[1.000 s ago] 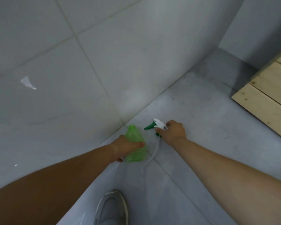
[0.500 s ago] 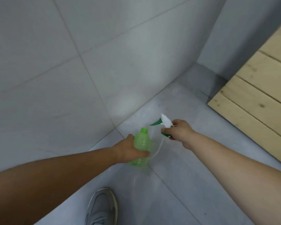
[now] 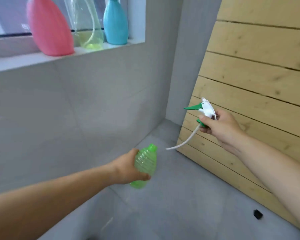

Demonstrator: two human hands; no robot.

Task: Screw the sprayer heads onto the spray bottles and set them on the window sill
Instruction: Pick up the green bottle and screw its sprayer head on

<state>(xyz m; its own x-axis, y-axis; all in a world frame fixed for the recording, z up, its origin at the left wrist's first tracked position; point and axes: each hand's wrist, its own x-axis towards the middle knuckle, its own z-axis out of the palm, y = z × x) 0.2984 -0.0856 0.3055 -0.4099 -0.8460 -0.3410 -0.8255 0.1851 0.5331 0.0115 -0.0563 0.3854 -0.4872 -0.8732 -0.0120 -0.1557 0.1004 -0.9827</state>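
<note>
A corner of grey tiled wall [image 3: 93,104] and grey floor [image 3: 189,205], with a pale wooden plank panel [image 3: 260,70] leaning at the right. The green spray bottle [image 3: 145,166] is held off the floor, tilted with its open neck up and to the right, the left hand [image 3: 128,168] wrapped around its lower body. Up and to the right of the bottle, well apart from it, the right hand [image 3: 218,128] is closed around the collar of a white sprayer head [image 3: 207,108] with a green trigger; its white dip tube [image 3: 183,140] curves down toward the bottle's neck, the tip near it but not touching. Above and left of the bottle, the window sill [image 3: 42,59] carries a pink bottle [image 3: 48,26], a clear yellowish bottle [image 3: 88,25] and a blue bottle [image 3: 115,23] in a row; their tops are cut off by the frame edge.
</note>
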